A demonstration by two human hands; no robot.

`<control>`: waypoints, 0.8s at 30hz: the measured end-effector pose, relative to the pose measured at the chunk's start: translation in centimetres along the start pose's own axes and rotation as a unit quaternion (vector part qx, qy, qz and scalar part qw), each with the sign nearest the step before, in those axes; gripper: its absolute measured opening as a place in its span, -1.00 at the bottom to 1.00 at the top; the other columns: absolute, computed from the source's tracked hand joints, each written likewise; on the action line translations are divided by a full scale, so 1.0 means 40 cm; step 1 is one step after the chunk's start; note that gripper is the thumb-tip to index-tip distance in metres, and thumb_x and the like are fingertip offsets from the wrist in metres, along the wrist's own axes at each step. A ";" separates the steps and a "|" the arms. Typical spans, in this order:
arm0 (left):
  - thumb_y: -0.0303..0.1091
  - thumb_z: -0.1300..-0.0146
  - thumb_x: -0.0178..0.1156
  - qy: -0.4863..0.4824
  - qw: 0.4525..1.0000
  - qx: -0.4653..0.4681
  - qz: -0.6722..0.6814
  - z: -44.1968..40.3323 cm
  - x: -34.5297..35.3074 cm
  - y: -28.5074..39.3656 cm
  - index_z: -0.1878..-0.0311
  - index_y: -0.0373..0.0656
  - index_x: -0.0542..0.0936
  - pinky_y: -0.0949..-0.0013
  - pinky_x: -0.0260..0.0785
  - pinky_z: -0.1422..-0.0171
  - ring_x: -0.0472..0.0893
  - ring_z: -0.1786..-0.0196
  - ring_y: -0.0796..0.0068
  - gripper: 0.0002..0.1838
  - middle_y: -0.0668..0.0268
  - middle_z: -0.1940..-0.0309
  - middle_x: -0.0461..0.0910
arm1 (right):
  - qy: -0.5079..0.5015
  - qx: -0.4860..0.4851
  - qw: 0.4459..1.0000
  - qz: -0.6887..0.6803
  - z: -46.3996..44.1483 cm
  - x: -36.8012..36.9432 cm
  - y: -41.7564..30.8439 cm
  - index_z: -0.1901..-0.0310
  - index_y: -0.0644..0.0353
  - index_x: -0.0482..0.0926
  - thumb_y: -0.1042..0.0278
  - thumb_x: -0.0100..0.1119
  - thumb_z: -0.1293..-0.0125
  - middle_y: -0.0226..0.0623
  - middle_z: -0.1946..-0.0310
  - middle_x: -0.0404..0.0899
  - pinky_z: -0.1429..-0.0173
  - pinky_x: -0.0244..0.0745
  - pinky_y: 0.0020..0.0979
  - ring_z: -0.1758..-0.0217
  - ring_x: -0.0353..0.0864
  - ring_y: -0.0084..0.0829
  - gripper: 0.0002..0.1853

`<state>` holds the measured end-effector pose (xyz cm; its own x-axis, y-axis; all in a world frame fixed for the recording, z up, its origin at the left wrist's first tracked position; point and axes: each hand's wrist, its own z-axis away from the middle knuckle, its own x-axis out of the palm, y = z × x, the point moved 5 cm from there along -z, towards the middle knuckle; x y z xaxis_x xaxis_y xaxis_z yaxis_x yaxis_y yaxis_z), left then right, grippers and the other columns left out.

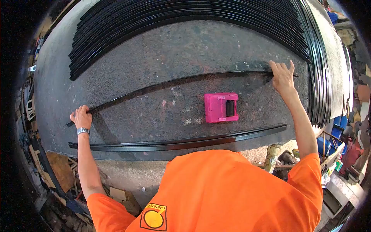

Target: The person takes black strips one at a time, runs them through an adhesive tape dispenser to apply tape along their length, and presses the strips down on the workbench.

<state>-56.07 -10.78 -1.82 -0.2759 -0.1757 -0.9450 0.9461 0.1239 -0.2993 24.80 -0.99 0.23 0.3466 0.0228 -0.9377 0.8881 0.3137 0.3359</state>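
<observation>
A long, thin black strip [181,80] spans the dark tabletop [154,54] between my two hands. My left hand [82,117], with a metal watch on the wrist, is closed around its left end. Near the right end, my right hand [283,76] grips the same strip, some fingers pointing up and away. Between the strip and my body sits a pink box-like tool [216,108] with a black roller-like part on its right side. Closer to me, a couple of black profile strips [174,143] lie along the table's front edge.
Many black strips [185,11] are stacked side by side across the far part of the table. Another bundle of dark strips [319,69] runs along the right side. Below, the floor holds cardboard [123,195], a blue container [324,146] and assorted clutter.
</observation>
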 end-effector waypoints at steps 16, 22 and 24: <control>-0.41 -0.20 0.24 0.044 0.999 -0.004 -0.012 0.003 -0.026 -0.027 0.16 0.02 0.56 0.00 0.20 -0.21 0.63 -0.05 0.28 -0.84 0.40 0.17 0.64 | 0.053 0.021 0.998 -0.012 0.003 -0.015 0.015 -0.22 -0.01 0.46 0.61 0.23 -0.19 -0.39 0.14 0.60 -0.54 0.13 0.19 -0.04 0.64 -0.29 -0.46; -0.29 -0.23 0.27 0.191 0.977 -0.060 -0.069 0.002 -0.191 -0.118 0.03 0.07 0.57 0.11 0.28 -0.11 0.65 -0.05 0.37 -0.76 0.47 0.09 0.65 | 0.157 0.115 0.981 -0.020 0.032 -0.141 0.068 -0.21 -0.03 0.47 0.61 0.23 -0.18 -0.44 0.15 0.59 -0.49 0.14 0.18 -0.05 0.63 -0.33 -0.46; -0.30 -0.24 0.30 0.248 0.960 -0.080 -0.103 0.017 -0.231 -0.181 -0.10 0.06 0.59 0.13 0.34 -0.10 0.65 -0.14 0.43 -0.66 0.51 -0.05 0.67 | 0.200 0.159 0.966 -0.036 0.061 -0.179 0.091 -0.21 -0.05 0.47 0.61 0.23 -0.17 -0.46 0.15 0.59 -0.48 0.13 0.17 -0.05 0.62 -0.35 -0.45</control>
<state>-60.25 -10.72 9.17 -0.5394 0.2682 -0.7982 0.8352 0.2913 -0.4665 26.26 -2.31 8.39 0.1924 0.3970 -0.8975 0.9755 0.0223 0.2190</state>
